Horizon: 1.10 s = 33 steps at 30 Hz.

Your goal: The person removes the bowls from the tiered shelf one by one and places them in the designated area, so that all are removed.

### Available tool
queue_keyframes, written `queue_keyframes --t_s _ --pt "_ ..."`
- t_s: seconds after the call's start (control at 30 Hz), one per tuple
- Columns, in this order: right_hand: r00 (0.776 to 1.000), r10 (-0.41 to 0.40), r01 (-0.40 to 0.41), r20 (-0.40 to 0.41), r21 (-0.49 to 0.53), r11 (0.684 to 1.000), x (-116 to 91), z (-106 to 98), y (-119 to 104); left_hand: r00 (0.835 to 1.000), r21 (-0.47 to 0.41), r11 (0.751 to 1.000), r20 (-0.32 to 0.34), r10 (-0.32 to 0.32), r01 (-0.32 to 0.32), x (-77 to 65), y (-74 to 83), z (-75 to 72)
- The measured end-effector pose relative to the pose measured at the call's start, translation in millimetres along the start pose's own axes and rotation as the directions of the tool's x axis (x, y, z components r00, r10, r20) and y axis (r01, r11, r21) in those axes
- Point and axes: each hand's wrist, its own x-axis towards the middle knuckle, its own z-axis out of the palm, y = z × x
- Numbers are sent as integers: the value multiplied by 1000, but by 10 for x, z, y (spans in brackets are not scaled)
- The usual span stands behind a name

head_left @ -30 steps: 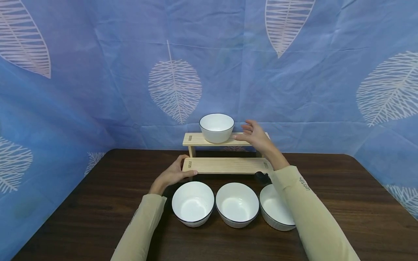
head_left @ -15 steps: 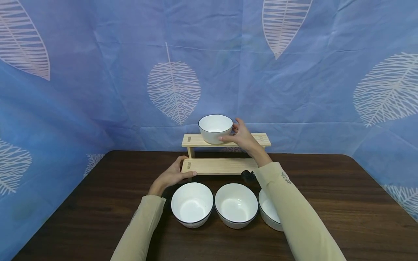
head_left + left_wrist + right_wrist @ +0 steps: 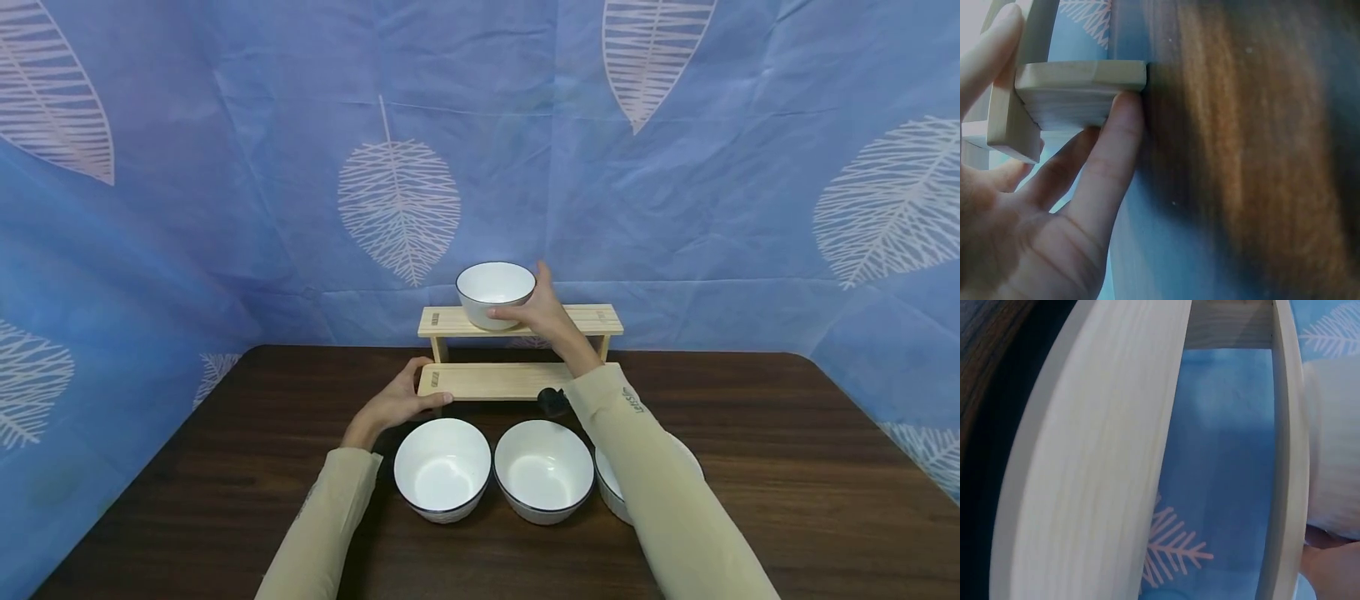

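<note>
A white bowl (image 3: 491, 315) with a dark rim stands on the upper board of a two-tier wooden shelf rack (image 3: 495, 382). My right hand (image 3: 543, 315) holds this bowl from its right side, the thumb across its front and the fingers behind. In the right wrist view, part of the hand (image 3: 1335, 569) shows just under the bowl (image 3: 1338, 444) at the right edge. My left hand (image 3: 397, 400) grips the left end of the lower board. The left wrist view shows its fingers (image 3: 1107, 156) against the rack's wooden end piece (image 3: 1085, 78).
Three more white bowls stand in a row before the rack: a left bowl (image 3: 442, 467), a middle bowl (image 3: 543, 467) and a right bowl (image 3: 611, 492) partly covered by the right sleeve. The dark wooden table (image 3: 225, 467) meets a blue leaf-patterned cloth (image 3: 285, 208) behind.
My right hand has moved left from beside the upper bowl and closed round its right side. The left hand has stayed on the rack, and the bowls stand where they were.
</note>
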Motion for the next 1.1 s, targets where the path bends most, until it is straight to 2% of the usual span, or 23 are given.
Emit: queue_keyframes --t_s 0.17,0.27,0.47,0.73,1.1 --pt "998 -5 6 -56 6 1000 18 68 13 1000 -18 1000 16 5 -5 8 -4 15" --pt "997 9 -11 -75 -28 1000 22 86 7 1000 -16 1000 10 -2 2 12 -2 18" --pt "997 49 -55 -53 -104 993 22 41 -30 1000 5 1000 -10 -29 29 6 12 20" --pt "1000 -3 2 -7 -99 995 -39 -159 -70 1000 12 1000 -9 -13 13 18 -2 8" --pt "996 -66 57 -58 -147 987 -190 -528 -193 1000 31 999 5 17 -18 31 -12 -14"
